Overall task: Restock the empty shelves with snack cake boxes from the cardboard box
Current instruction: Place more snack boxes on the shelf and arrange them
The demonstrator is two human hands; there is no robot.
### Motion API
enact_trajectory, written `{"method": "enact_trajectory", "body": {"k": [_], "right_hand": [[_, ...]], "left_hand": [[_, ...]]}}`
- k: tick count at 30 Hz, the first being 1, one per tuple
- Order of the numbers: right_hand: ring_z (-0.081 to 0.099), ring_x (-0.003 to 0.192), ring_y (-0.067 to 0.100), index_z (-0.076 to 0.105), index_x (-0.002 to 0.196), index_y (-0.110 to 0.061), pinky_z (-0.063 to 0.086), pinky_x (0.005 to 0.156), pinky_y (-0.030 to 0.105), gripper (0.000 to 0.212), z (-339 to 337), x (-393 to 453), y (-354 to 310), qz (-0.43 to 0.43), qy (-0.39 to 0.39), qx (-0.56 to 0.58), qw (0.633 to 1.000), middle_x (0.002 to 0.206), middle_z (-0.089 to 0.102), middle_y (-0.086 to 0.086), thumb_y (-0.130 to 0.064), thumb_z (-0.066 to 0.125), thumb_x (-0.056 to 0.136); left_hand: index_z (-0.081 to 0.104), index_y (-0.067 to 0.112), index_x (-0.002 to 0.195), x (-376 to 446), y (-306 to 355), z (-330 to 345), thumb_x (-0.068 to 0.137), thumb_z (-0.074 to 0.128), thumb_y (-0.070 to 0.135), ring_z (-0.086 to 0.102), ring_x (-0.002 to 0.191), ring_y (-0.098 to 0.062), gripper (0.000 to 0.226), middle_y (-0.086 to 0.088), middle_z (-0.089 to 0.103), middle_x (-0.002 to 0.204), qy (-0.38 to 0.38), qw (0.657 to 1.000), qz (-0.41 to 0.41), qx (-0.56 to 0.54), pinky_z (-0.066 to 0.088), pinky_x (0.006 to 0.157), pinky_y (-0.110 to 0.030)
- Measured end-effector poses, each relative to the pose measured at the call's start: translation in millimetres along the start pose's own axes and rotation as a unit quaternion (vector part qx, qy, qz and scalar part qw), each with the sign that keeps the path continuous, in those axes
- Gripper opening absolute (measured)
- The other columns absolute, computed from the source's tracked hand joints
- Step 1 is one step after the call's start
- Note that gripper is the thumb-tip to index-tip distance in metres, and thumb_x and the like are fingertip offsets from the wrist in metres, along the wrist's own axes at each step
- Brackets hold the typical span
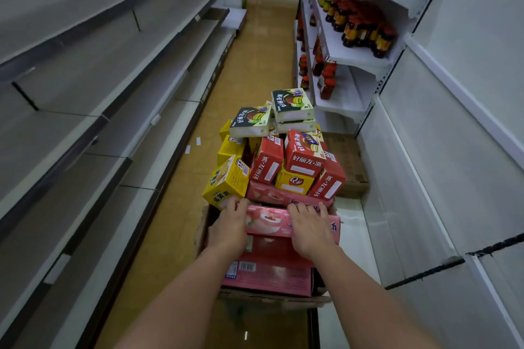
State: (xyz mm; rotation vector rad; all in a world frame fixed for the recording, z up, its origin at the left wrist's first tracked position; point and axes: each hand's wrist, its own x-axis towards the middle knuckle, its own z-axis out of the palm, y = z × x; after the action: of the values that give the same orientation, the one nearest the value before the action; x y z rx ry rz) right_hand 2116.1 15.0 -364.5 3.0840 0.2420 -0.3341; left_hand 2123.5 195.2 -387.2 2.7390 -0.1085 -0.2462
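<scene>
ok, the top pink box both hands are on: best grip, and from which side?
Grip the pink box by its two short ends, one hand each, coming from above and the near side. It lies flat and long across the cardboard box, with the left hand and right hand already over its far edge. The stacked snack boxes behind probably block a far approach.

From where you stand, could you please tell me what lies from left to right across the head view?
Empty grey shelves → yellow snack box → left hand → right hand → sauce bottles on the white shelves.
</scene>
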Motion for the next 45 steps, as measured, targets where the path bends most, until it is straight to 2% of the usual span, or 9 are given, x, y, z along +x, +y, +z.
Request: {"method": "enact_trajectory", "body": {"k": [14, 19, 23, 28, 30, 34, 37, 41, 45], "right_hand": [[0.036, 0.130, 0.023, 0.033, 0.137, -0.023, 0.009, 0.117, 0.047, 0.066, -46.0, -9.6, 26.6, 0.007, -0.002, 0.158, 0.987, 0.135, 0.043, 0.001, -0.029, 0.065, 0.080], [0.056, 0.108, 0.023, 0.049, 0.120, -0.023, 0.039, 0.102, 0.045, 0.051, -73.2, -10.2, 26.3, 0.009, -0.055, 0.297, 0.953, 0.113, 0.059, 0.000, -0.025, 0.067, 0.072], [0.064, 0.082, 0.028, 0.050, 0.110, -0.009, 0.056, 0.074, 0.040, 0.033, -87.3, -18.1, 19.4, 0.017, -0.127, 0.535, 0.835, 0.108, 0.061, 0.020, 0.001, 0.057, 0.079], [0.062, 0.069, 0.031, 0.049, 0.109, -0.005, 0.054, 0.069, 0.042, 0.035, -96.3, -15.4, 0.5, 0.012, -0.190, 0.658, 0.729, 0.091, 0.060, 0.019, 0.007, 0.049, 0.076], [0.060, 0.068, 0.030, 0.048, 0.104, -0.003, 0.052, 0.067, 0.039, 0.030, -97.1, -15.1, -13.6, 0.004, -0.215, 0.679, 0.702, 0.084, 0.059, 0.016, 0.006, 0.048, 0.076], [0.060, 0.073, 0.030, 0.055, 0.096, -0.006, 0.051, 0.075, 0.041, 0.021, -93.1, -16.4, -50.3, -0.033, -0.276, 0.708, 0.650, 0.085, 0.061, 0.015, -0.005, 0.048, 0.076], [0.063, 0.075, 0.033, 0.057, 0.106, -0.002, 0.052, 0.073, 0.043, 0.023, -91.3, -16.8, -86.2, -0.048, -0.279, 0.710, 0.645, 0.089, 0.064, 0.018, -0.010, 0.052, 0.085], [0.067, 0.079, 0.032, 0.046, 0.113, -0.012, 0.056, 0.068, 0.043, 0.022, -91.9, -20.4, -140.5, -0.080, -0.254, 0.672, 0.691, 0.104, 0.064, 0.019, -0.024, 0.054, 0.097], [0.067, 0.067, 0.025, 0.055, 0.109, -0.008, 0.054, 0.068, 0.038, 0.030, -88.1, -31.4, -185.5, -0.087, -0.297, 0.652, 0.693, 0.091, 0.069, 0.014, -0.035, 0.044, 0.101]], "left_hand": [[0.031, 0.028, 0.141, -24.9, 26.8, -42.9, 0.075, 0.060, 0.018, 0.042, 0.118, -0.018, 0.072, 0.006, 0.045, 0.131, 0.046, 0.998, -0.008, -0.039, 0.045, 0.088, -0.034], [0.007, 0.034, 0.151, -38.7, 35.6, -71.2, 0.077, 0.067, 0.029, 0.043, 0.124, -0.024, 0.095, -0.005, 0.048, 0.134, 0.090, 0.983, -0.059, -0.149, 0.042, 0.099, -0.042], [0.003, 0.031, 0.152, -52.0, 37.1, -81.5, 0.075, 0.074, 0.048, 0.043, 0.130, -0.026, 0.107, -0.003, 0.045, 0.142, 0.156, 0.918, -0.127, -0.342, 0.039, 0.104, -0.050], [0.000, 0.022, 0.153, -70.8, 33.9, -84.7, 0.068, 0.072, 0.054, 0.046, 0.129, -0.036, 0.116, -0.018, 0.042, 0.145, 0.201, 0.763, -0.240, -0.565, 0.036, 0.103, -0.054], [0.018, 0.018, 0.150, -80.2, 32.6, -88.0, 0.062, 0.069, 0.061, 0.057, 0.115, -0.035, 0.111, -0.018, 0.052, 0.135, 0.174, 0.713, -0.252, -0.630, 0.046, 0.096, -0.050], [0.051, 0.010, 0.123, -103.6, 22.9, -96.6, 0.075, 0.070, 0.049, 0.069, 0.083, -0.027, 0.065, -0.013, 0.069, 0.101, 0.201, 0.679, -0.233, -0.666, 0.058, 0.066, -0.037], [0.046, 0.008, 0.128, -122.2, 3.6, -106.2, 0.058, 0.076, 0.058, 0.070, 0.085, -0.034, 0.091, -0.017, 0.069, 0.101, 0.244, 0.660, -0.266, -0.659, 0.057, 0.078, -0.050], [0.032, 0.004, 0.141, -155.7, -25.7, -113.3, 0.084, 0.060, 0.051, 0.068, 0.077, -0.031, 0.079, -0.023, 0.066, 0.101, 0.285, 0.636, -0.308, -0.647, 0.055, 0.062, -0.041], [0.062, 0.002, 0.097, -199.7, -66.1, -123.6, 0.093, 0.037, 0.060, 0.063, 0.071, -0.028, 0.063, -0.016, 0.068, 0.082, 0.314, 0.552, -0.282, -0.719, 0.050, 0.063, -0.034]]}}
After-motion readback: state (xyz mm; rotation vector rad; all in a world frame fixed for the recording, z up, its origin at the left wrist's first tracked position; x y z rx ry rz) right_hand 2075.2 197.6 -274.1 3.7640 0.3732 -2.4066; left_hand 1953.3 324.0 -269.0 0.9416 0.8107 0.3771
